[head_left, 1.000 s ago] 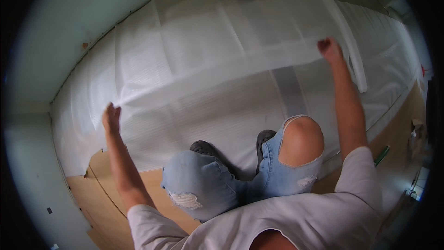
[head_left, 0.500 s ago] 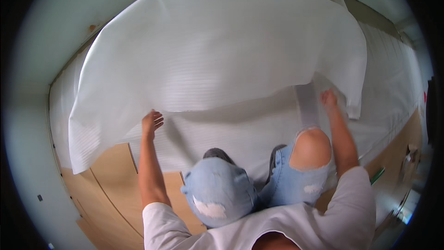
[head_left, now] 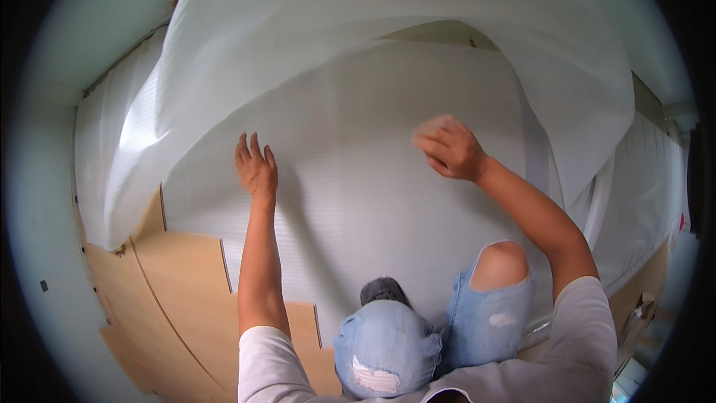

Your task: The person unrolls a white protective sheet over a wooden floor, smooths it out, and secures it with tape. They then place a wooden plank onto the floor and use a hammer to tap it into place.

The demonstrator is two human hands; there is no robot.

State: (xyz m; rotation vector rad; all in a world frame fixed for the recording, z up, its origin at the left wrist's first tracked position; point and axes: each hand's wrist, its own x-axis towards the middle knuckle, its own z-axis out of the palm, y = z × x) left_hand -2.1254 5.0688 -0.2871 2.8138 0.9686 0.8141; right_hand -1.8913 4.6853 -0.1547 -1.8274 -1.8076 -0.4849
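A large white foam underlay sheet point(head_left: 313, 22) billows in the air at the far side, its near edge arched up off the floor. Beneath it, a flat layer of the same ribbed white underlay point(head_left: 358, 186) covers the floor. My left hand point(head_left: 257, 170) hovers over that layer with fingers spread, holding nothing. Over the middle, my right hand point(head_left: 453, 149) is bent inward at the wrist, its fingers loosely apart and partly smeared by motion. I see nothing in it. Neither hand touches the raised sheet.
Light brown floor planks point(head_left: 194, 269) with stepped ends lie on the left. My jeans-covered knees point(head_left: 388, 343) and a dark shoe point(head_left: 384, 291) are at the near edge of the underlay. A pale wall point(head_left: 45, 216) runs along the left. More white sheeting point(head_left: 645, 186) lies on the right.
The loose sheet's near edge has risen and moved away, uncovering more of the flat underlay. My right hand has swung left toward the middle; my left hand has moved slightly forward.
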